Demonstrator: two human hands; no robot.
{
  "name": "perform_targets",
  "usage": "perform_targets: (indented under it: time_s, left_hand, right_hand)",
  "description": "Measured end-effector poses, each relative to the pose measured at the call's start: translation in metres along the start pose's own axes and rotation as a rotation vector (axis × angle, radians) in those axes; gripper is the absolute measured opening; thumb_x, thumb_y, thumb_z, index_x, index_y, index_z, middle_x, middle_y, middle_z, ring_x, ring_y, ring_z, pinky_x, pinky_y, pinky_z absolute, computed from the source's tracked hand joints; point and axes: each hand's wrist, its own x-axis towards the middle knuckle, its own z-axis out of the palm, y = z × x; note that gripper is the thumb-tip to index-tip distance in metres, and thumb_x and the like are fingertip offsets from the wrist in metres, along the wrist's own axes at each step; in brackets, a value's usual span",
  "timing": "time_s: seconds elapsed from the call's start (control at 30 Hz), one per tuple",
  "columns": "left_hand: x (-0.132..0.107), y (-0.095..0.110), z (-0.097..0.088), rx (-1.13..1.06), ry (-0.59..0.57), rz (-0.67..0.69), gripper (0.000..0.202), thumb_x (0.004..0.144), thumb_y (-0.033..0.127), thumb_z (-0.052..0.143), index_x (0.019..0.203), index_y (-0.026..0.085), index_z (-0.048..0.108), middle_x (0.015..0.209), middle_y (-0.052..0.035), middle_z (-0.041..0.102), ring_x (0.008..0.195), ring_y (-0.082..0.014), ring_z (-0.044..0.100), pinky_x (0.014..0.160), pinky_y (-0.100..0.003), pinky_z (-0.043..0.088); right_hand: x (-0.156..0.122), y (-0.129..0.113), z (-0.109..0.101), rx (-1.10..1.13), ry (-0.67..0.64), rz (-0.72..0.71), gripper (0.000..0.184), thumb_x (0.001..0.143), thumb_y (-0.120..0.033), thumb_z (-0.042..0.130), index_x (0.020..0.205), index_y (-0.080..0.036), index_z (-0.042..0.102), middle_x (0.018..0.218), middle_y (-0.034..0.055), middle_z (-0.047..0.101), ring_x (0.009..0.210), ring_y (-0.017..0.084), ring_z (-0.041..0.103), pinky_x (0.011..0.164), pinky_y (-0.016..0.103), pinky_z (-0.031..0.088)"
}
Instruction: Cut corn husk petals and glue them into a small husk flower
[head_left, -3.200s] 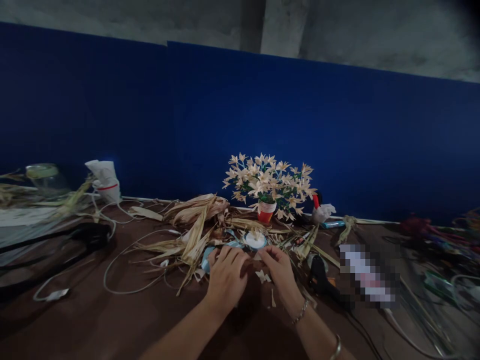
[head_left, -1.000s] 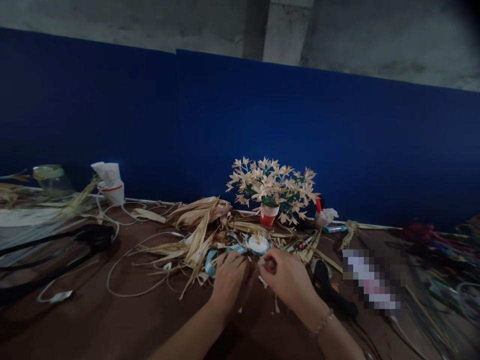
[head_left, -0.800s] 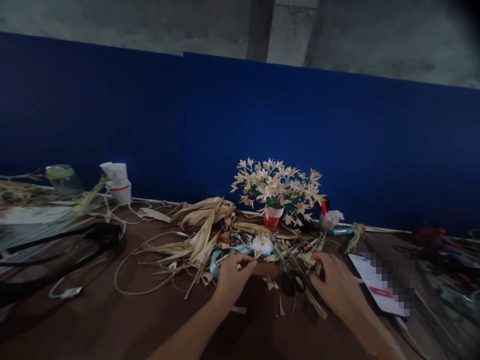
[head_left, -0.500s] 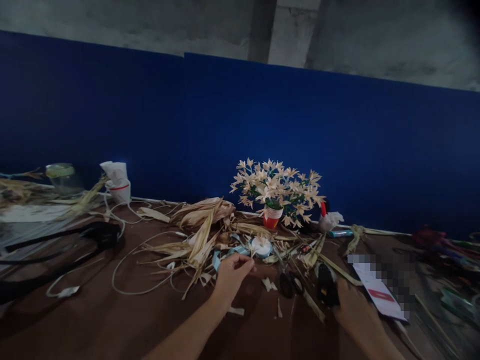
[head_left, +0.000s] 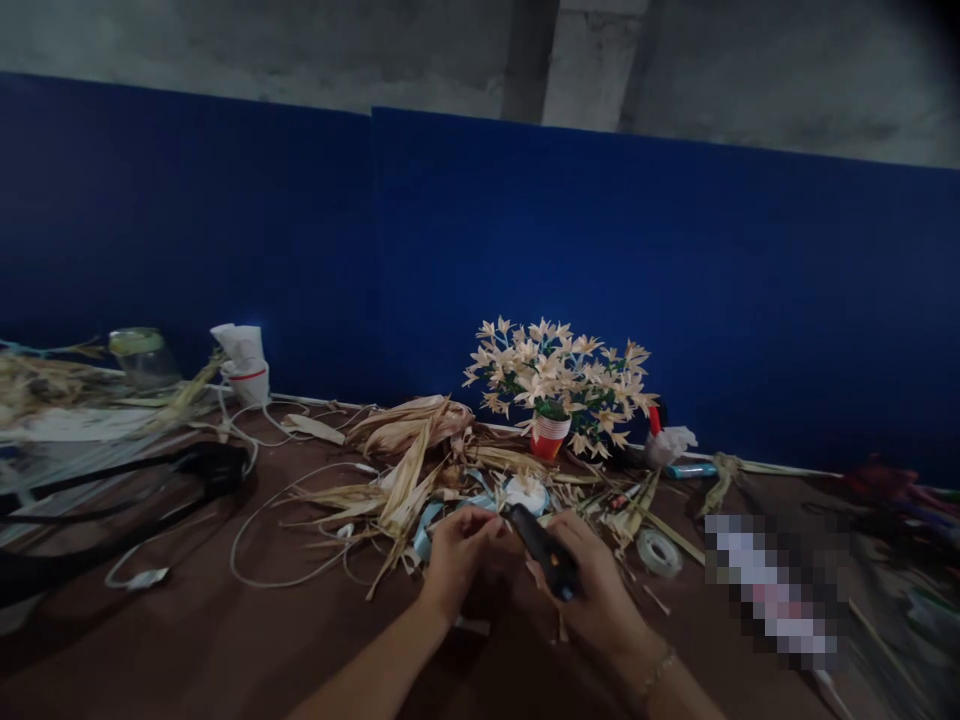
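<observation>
My right hand is wrapped round a black tool that looks like a glue gun, with an orange mark on its side. Its narrow end points up and left, close to the fingertips of my left hand. Those fingers are pinched together; whatever they hold is too small to make out. Just beyond both hands lie dry corn husks, light-blue ribbon and a white and blue round piece. Behind them stands a red and white cup carrying pale husk flowers.
A clear tape roll lies right of my right hand. White cable loops across the brown table at left, near a black strap-like object. A glass jar and white-wrapped cup stand near the blue partition.
My right hand has picked up the black glue gun from the table at right and brought it left, beside my left hand. The tape roll now shows fully. My left hand stays pinched.
</observation>
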Motion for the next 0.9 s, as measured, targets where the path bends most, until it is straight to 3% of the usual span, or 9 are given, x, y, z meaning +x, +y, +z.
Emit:
perform_targets:
  time_s: [0.17,0.5,0.9]
  left_hand:
    - [0.002,-0.001,0.001,0.069,0.028,-0.017,0.019,0.058,0.031,0.064,0.062,0.013,0.063,0.054,-0.0011,0.061,0.053,-0.014,0.055,0.052,-0.023,0.042]
    - [0.001,0.003,-0.001,0.361,0.075,0.084,0.015,0.061,0.029,0.059,0.062,0.016,0.065,0.061,-0.0025,0.063,0.059,-0.0164,0.054,0.057,-0.026,0.041]
    - [0.0,0.001,-0.003,0.445,0.103,0.227,0.013,0.064,0.027,0.06,0.06,0.016,0.065,0.065,-0.0018,0.055,0.062,-0.0152,0.051,0.057,-0.025,0.039]
  right_hand:
    - [-0.009,0.009,0.02,0.046,0.005,-0.003,0.022,0.066,-0.004,0.046,0.081,-0.018,0.051,0.083,0.0041,0.049,0.074,0.015,0.051,0.064,0.023,0.042]
    - [-0.012,0.013,0.02,0.0,-0.028,0.042,0.036,0.06,0.0,0.045,0.089,-0.018,0.053,0.086,0.004,0.049,0.077,0.016,0.051,0.068,0.024,0.043]
    - [-0.012,0.016,0.02,-0.013,-0.044,0.018,0.04,0.058,0.002,0.045,0.092,-0.019,0.053,0.088,0.0046,0.05,0.079,0.017,0.052,0.069,0.025,0.043]
